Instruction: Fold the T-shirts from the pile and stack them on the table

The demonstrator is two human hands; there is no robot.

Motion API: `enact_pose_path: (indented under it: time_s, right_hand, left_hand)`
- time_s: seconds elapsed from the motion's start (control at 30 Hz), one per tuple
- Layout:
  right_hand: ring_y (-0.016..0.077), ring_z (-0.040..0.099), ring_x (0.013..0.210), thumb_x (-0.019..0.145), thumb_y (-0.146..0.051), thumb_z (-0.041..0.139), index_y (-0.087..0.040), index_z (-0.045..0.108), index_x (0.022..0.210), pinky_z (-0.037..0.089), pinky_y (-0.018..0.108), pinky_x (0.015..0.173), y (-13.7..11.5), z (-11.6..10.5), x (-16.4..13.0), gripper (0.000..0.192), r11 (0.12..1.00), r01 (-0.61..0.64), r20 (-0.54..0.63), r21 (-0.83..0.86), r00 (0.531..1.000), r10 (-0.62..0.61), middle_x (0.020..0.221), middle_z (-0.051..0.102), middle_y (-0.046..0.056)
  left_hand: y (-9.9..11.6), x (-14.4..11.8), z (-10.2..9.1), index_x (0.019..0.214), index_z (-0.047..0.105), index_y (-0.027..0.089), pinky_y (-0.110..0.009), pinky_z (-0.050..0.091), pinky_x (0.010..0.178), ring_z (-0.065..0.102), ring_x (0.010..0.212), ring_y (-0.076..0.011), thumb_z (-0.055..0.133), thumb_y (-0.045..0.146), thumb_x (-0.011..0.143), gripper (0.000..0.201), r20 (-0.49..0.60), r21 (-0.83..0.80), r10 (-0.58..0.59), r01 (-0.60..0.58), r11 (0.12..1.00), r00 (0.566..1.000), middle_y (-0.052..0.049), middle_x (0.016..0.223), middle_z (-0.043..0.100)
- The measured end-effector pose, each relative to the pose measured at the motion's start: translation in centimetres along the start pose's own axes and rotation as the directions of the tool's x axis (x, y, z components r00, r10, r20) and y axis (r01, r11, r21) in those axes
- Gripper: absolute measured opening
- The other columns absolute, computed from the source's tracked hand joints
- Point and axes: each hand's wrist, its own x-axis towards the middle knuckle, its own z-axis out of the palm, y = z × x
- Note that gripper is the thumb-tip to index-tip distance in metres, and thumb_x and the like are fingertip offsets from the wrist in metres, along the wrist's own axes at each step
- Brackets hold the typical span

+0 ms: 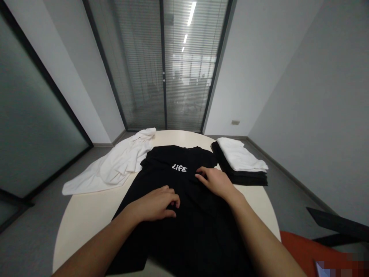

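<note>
A black T-shirt (184, 223) with white "Life" lettering on its chest lies spread flat across the table, collar at the far end. My left hand (160, 204) is over the middle of the shirt, fingers loosely curled and thumb apart, holding nothing. Farther forward, my right hand (215, 180) is over the right chest area beside the lettering. Its thumb and fingers are apart with no cloth visible between them. Whether either hand touches the fabric I cannot tell. The shirt's near end runs partly out of view at the bottom.
A crumpled white garment (115, 165) lies on the left of the round cream table (82, 219). On the right is a folded stack with a white garment (240, 154) over black ones (248, 179). A red chair (308, 250) stands at lower right.
</note>
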Motion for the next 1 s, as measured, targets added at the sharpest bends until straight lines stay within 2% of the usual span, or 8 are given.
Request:
enact_pose_path:
  time_s: [0.23,0.37,0.5,0.57,0.67,0.8,0.87,1.0]
  right_hand:
    - [0.0260,0.070,0.099,0.096,-0.038,0.057,-0.025,0.069,0.125,0.054,0.033,0.082,0.8,1.6,0.4,0.034,0.997,-0.005,0.000,-0.074,1.000,0.005,0.124,0.066,0.010]
    - [0.0257,0.070,0.100,0.096,-0.037,0.056,-0.026,0.069,0.125,0.054,0.033,0.083,1.0,1.8,0.5,0.033,0.995,-0.036,0.000,-0.096,0.999,0.036,0.128,0.064,0.009]
    - [0.0266,0.066,0.104,0.096,-0.035,0.056,-0.024,0.072,0.120,0.053,0.036,0.087,1.4,1.7,0.7,0.030,0.991,-0.011,-0.036,-0.130,0.999,0.006,0.123,0.067,0.010]
    - [0.0291,0.062,0.111,0.096,-0.036,0.057,-0.023,0.073,0.118,0.050,0.040,0.095,1.6,1.9,0.8,0.030,0.987,0.013,-0.063,-0.158,0.998,-0.024,0.124,0.067,0.012]
    - [0.0334,0.054,0.127,0.097,-0.040,0.055,-0.022,0.069,0.125,0.045,0.048,0.104,1.8,2.7,0.9,0.036,0.985,0.008,-0.098,-0.171,0.995,-0.025,0.139,0.059,0.014]
    - [0.0359,0.042,0.140,0.099,-0.043,0.050,-0.019,0.050,0.147,0.042,0.049,0.108,2.0,3.9,1.1,0.054,0.988,-0.075,-0.112,-0.136,0.992,0.060,0.155,0.042,0.019]
    - [0.0371,0.039,0.142,0.099,-0.046,0.049,-0.019,0.041,0.153,0.042,0.050,0.108,2.0,4.3,1.2,0.061,0.984,-0.129,-0.119,-0.120,0.986,0.115,0.157,0.038,0.020]
    - [0.0356,0.040,0.142,0.100,-0.044,0.048,-0.018,0.038,0.154,0.042,0.050,0.108,2.0,4.3,1.3,0.061,0.985,-0.147,-0.091,-0.093,0.986,0.139,0.154,0.044,0.018]
  left_hand:
    - [0.3,-0.4,0.4,0.084,0.070,0.022,-0.025,0.041,0.063,0.062,0.072,-0.0163,0.069,0.022,0.083,0.001,0.126,-0.081,-0.012,0.022,0.996,0.992,0.000,0.081,0.068]
    - [1.9,-0.8,1.0,0.082,0.073,0.023,-0.022,0.037,0.050,0.059,0.056,-0.0135,0.075,0.028,0.079,0.006,0.389,-0.224,0.030,0.063,0.973,0.921,0.003,0.066,0.068]
    - [3.3,-0.6,1.3,0.087,0.075,0.023,-0.020,0.042,0.050,0.060,0.054,-0.0119,0.068,0.024,0.083,0.008,0.494,-0.414,0.147,0.083,0.907,0.857,0.002,0.070,0.071]
    - [3.2,-0.4,0.9,0.097,0.075,0.023,-0.021,0.047,0.054,0.065,0.059,-0.0135,0.063,0.027,0.087,0.016,0.385,-0.475,0.142,0.063,0.878,0.912,0.000,0.076,0.073]
    - [1.3,0.2,0.2,0.105,0.073,0.025,-0.028,0.054,0.077,0.070,0.084,-0.0197,0.060,0.031,0.090,0.021,-0.079,-0.289,-0.014,-0.009,0.957,0.997,-0.003,0.095,0.075]
    - [-4.4,0.8,0.3,0.118,0.070,0.024,-0.048,0.036,0.116,0.048,0.136,-0.0320,0.058,0.033,0.092,0.030,-0.596,0.011,-0.154,0.200,0.980,0.788,-0.010,0.145,0.054]
    - [-7.5,1.0,0.8,0.126,0.066,0.022,-0.053,0.032,0.118,0.038,0.143,-0.0357,0.057,0.033,0.092,0.037,-0.690,0.017,-0.221,0.321,0.947,0.689,-0.013,0.154,0.043]
    - [-11.7,1.1,1.8,0.138,0.057,0.020,-0.053,0.037,0.115,0.042,0.141,-0.0365,0.057,0.032,0.091,0.048,-0.691,-0.075,-0.342,0.407,0.910,0.636,-0.016,0.155,0.039]
